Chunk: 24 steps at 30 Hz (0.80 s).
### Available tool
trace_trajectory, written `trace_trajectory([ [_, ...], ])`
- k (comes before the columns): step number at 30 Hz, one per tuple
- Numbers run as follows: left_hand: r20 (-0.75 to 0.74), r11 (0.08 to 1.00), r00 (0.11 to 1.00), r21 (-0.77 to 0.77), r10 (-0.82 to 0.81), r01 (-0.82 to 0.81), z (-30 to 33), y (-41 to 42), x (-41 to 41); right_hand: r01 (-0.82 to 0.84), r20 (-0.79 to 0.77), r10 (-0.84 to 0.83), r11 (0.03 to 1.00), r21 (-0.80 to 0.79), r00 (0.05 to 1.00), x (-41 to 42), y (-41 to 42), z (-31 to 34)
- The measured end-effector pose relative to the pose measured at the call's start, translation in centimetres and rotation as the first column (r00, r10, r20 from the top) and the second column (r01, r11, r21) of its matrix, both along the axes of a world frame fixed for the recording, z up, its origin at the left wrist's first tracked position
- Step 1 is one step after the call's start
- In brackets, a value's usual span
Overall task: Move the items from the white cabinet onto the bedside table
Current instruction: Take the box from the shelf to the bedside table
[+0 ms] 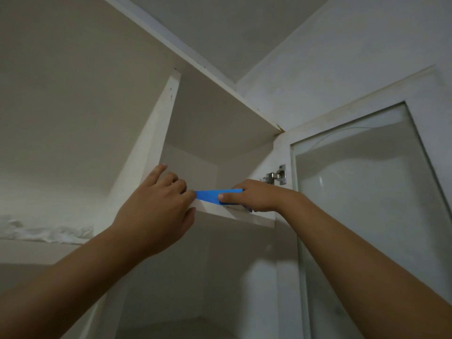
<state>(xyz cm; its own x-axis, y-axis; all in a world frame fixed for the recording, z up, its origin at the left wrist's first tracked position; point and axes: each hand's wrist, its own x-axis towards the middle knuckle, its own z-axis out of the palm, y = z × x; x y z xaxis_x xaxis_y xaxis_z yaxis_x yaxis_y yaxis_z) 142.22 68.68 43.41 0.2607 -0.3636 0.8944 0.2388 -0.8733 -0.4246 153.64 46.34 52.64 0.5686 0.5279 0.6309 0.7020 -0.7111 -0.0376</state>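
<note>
Nearest the camera, two bare forearms were stretched up and forward, one from the lower left and one from the lower right.

The left hand [156, 214] was raised in front of the shelf edge, seen from the back. Its index finger was pointed up against the cabinet's upright panel [156, 123], and the other fingers were curled in toward the left tip of a flat blue item [215, 195]. Whether that tip was actually pinched or just touched couldn't be told, since the fingertips were hidden behind the hand.

The right hand [254, 195] was wrapped round the right end of the blue item, with the thumb laid flat along its front face and the fingers tucked behind. Something pale and greyish was peeking out just under that hand, too hidden to be made out.

So the blue thing was held right at the front edge of the upper shelf [244, 217], inside the white cabinet [220, 113], stretched between both hands.

Just past the right hand, a metal hinge [275, 177] was fixed to the cabinet side, and the glass-panelled door [367, 192] was swung open to the right. Off to the far left, some crumpled white fabric [49, 232] was piled on a ledge. Further up, only wall and ceiling were seen.
</note>
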Motion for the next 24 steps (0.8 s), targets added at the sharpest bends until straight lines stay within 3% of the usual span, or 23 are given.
trace_trajectory([
  [7,0.008,0.999,0.999,-0.015,-0.044,0.044,-0.1,0.0,-0.2,-0.025,0.023,0.023,0.997,0.078,0.999,-0.6,-0.4,-1.0],
  [12,-0.004,0.994,0.995,-0.051,-0.098,0.098,-0.6,0.0,-0.4,-0.027,0.065,0.026,0.999,0.017,0.998,-2.4,-1.3,-2.4],
  [24,-0.059,0.966,0.972,-0.137,-0.227,0.217,-3.3,0.5,-0.9,0.083,0.152,-0.102,0.988,0.127,0.983,-5.4,-4.0,-8.0],
])
